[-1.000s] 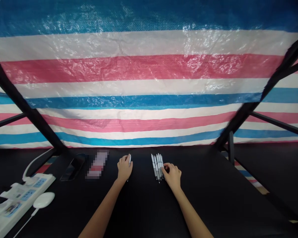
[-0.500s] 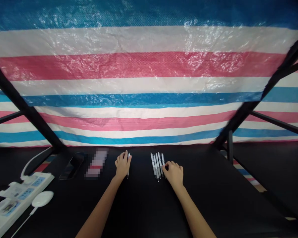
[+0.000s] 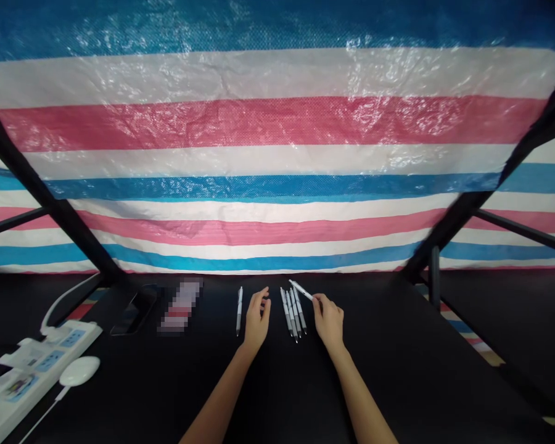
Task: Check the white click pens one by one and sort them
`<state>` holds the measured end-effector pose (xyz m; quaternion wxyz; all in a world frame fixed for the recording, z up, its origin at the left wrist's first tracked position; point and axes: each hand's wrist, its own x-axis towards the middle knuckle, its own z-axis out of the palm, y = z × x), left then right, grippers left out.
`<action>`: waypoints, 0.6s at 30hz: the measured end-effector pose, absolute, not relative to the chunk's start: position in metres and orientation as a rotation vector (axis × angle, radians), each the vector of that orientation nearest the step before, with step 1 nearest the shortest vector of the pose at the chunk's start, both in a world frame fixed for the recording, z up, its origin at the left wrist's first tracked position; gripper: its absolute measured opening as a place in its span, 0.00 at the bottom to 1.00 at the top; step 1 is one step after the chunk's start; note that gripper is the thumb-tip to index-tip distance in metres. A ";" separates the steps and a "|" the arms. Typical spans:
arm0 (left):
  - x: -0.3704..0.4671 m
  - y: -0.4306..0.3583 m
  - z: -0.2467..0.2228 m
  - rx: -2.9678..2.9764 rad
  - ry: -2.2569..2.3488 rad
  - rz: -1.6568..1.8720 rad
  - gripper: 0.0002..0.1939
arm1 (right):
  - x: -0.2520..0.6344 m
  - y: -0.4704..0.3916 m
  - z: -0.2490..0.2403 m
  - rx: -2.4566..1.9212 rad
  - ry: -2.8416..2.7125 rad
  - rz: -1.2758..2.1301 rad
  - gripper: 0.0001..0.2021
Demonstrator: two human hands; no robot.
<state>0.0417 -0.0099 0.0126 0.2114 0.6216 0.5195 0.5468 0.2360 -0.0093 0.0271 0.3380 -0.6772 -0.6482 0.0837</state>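
Note:
Several white and grey pens (image 3: 293,312) lie side by side on the black tabletop (image 3: 277,388), in front of me. My right hand (image 3: 329,319), to the right of this group, pinches one more pen (image 3: 300,288) by its lower end. That pen slants up to the left across the tops of the others. Between the group and a single pen (image 3: 239,311) farther left is my left hand (image 3: 258,314). It holds nothing, and its fingers are apart and slightly curled. The single pen lies lengthwise, tip toward me, apart from the hand.
Left of the pens lie a blurred-out pinkish item (image 3: 181,306) and a dark phone (image 3: 135,310). A white power strip (image 3: 41,370) with plugs and a white round charger (image 3: 79,371) are at the lower left. Black frame bars (image 3: 453,228) and a striped tarp (image 3: 277,123) stand behind.
My left hand has let go of the single pen and moved right, toward the group. My right hand has lifted a pen from the group's right side and tilted it left.

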 end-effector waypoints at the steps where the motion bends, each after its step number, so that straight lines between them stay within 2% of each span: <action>1: 0.042 -0.010 0.012 1.720 1.430 1.503 0.18 | 0.235 -0.009 0.027 -1.699 -1.712 0.240 0.15; 3: 0.043 -0.010 0.011 1.736 1.392 1.464 0.19 | 0.232 -0.008 0.028 -1.578 -1.781 0.283 0.17; 9: 0.043 -0.013 0.010 1.773 1.342 1.434 0.12 | 0.223 -0.004 0.039 -1.396 -1.898 0.516 0.21; 14: 0.041 -0.014 0.007 1.748 1.399 1.439 0.11 | 0.225 0.006 0.039 -1.678 -1.821 0.569 0.26; 18: 0.040 -0.014 0.007 1.743 1.423 1.460 0.12 | 0.221 0.016 0.037 -1.802 -1.870 0.566 0.24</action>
